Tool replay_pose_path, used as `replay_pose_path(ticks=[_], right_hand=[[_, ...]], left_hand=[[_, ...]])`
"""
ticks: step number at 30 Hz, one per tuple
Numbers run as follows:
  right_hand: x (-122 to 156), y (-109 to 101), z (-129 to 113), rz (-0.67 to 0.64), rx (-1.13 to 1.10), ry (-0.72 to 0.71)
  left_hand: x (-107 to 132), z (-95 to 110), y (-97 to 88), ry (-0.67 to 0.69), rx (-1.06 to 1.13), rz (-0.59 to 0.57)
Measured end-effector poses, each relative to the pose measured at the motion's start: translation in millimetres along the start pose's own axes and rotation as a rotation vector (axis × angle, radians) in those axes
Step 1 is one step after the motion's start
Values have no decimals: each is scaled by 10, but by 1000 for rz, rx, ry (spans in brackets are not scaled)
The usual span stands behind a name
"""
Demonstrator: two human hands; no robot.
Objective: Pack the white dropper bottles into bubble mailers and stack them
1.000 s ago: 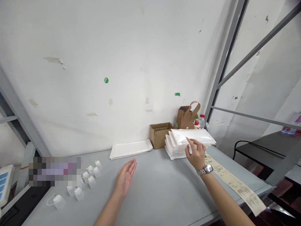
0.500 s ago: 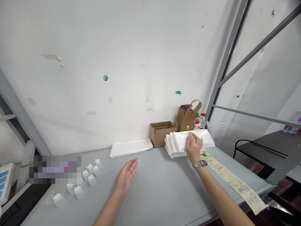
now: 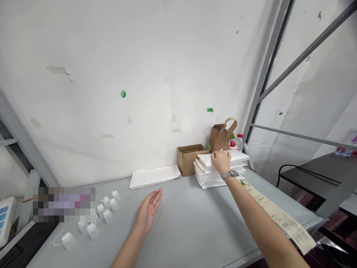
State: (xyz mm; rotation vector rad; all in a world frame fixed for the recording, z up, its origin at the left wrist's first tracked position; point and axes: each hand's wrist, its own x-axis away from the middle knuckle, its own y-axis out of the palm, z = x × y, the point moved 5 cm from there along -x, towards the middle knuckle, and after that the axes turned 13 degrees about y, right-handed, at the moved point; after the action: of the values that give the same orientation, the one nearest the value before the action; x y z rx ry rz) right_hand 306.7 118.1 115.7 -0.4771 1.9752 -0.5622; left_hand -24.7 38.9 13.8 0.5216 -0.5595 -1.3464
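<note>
My right hand, with a watch on its wrist, is on the top of a stack of white padded envelopes at the back right. Its fingers curl closed over the near edge of the uppermost padded envelope; the fingertips are partly hidden. My left hand hovers over the grey table with fingers stretched out and nothing in them. Beyond it, a flat white envelope pile lies against the wall.
A brown cardboard box and brown paper bag stand behind the stack, beside a red-capped bottle. Several small white bottles stand at the left. A long strip of printed labels hangs over the right edge.
My right hand has moved slightly left and up, its fingers now curled. The top envelope, earlier sloping over the stack's front, now lies higher and flatter. My left hand has hardly moved.
</note>
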Motion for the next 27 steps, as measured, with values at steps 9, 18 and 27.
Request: replay_pose_path(ticks=[9, 18, 27], right_hand=[[176, -159, 168, 163, -236, -86], [315, -311, 297, 306, -315, -69], [386, -234, 346, 297, -219, -122]], left_hand=[[9, 2, -3, 2, 4, -11], [0, 8, -4, 9, -6, -23], [-10, -13, -9, -7, -15, 3]])
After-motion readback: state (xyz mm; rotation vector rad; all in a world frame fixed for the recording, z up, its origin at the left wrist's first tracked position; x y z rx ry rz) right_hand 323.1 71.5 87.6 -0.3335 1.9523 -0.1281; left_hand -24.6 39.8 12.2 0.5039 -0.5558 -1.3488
